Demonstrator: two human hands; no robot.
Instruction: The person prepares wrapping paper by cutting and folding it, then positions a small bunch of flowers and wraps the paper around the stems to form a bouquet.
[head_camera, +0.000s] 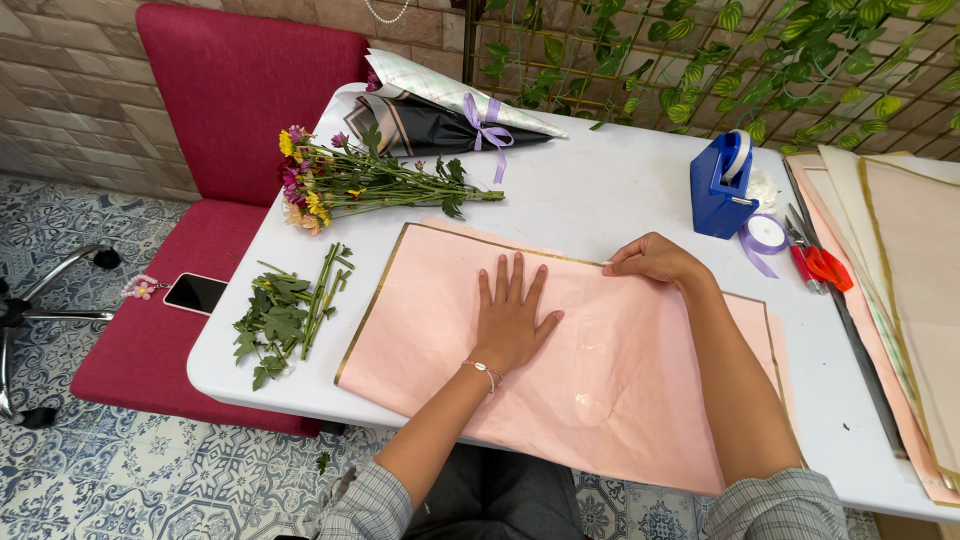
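A large pink wrapping sheet (620, 380) with a thin gold border lies spread on the white table (600, 190) in front of me. My left hand (512, 318) rests flat on the sheet, fingers spread, pressing it down. My right hand (655, 262) pinches the sheet's far edge between thumb and fingers. A loose bunch of small purple, yellow and pink flowers (330, 182) lies beyond the sheet at the left. Cut green stems and leaves (285, 315) lie left of the sheet.
A wrapped bouquet with a lilac ribbon (455, 110) lies at the table's back. A blue tape dispenser (722, 185), a lilac ribbon roll (767, 235) and red scissors (822, 265) sit at right beside stacked paper sheets (900, 260). A phone (195, 293) lies on a red chair (180, 330).
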